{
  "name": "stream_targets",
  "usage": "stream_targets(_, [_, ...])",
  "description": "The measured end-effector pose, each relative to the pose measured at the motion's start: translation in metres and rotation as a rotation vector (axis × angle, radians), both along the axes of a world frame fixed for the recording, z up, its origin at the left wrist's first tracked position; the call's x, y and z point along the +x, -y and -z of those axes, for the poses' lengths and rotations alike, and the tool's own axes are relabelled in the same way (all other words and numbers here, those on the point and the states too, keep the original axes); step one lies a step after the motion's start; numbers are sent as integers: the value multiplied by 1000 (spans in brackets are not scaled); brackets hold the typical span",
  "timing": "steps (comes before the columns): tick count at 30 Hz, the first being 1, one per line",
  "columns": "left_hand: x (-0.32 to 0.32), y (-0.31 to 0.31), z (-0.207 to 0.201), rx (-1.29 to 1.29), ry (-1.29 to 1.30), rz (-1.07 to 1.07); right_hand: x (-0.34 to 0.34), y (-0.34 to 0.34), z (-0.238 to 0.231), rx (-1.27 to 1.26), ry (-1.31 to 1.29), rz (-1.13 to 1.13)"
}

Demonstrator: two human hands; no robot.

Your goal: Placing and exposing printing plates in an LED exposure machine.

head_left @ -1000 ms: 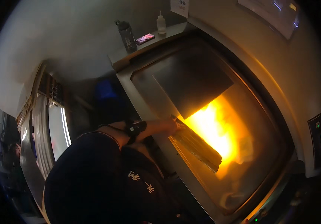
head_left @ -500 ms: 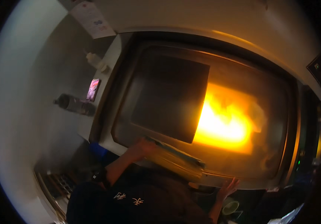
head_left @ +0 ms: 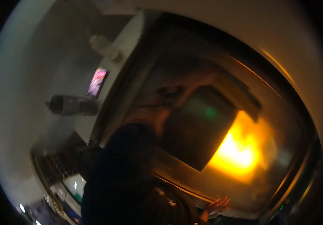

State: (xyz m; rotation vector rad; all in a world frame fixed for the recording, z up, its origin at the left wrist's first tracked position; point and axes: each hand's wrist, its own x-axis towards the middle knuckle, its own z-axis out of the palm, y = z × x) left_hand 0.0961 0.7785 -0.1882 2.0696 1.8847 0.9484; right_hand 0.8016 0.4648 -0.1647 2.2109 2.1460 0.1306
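While yellow glare [head_left: 241, 153] burns nearby, long slab [head_left: 238, 93] looks brownish, blurred

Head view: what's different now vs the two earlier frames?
The left hand has carried the long flat piece from the near rim, across the dark plate, to its far side; blur hides the exact grip. The camera has turned too. Since the middle frame, the open right hand has stayed by the near rim. Phone, dark bottle and yellow glow: as before.

The left hand [head_left: 207, 76] held a long board [head_left: 240, 96] near the bright yellow glow [head_left: 240, 153], while the right hand [head_left: 217, 206] was open
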Motion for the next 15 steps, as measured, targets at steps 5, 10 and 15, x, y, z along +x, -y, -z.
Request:
stream_targets(5, [-46, -88, 17, -3, -262, -150, 24, -37, 39, -121, -88, -140])
stream_targets(10, [19, -53, -32, -309, -544, -411, -17, -26, 4, -171, 135, 92])
stream_targets(15, [81, 78, -111, -691, -310, -17, -11, -42, 2, -150, -59, 73])
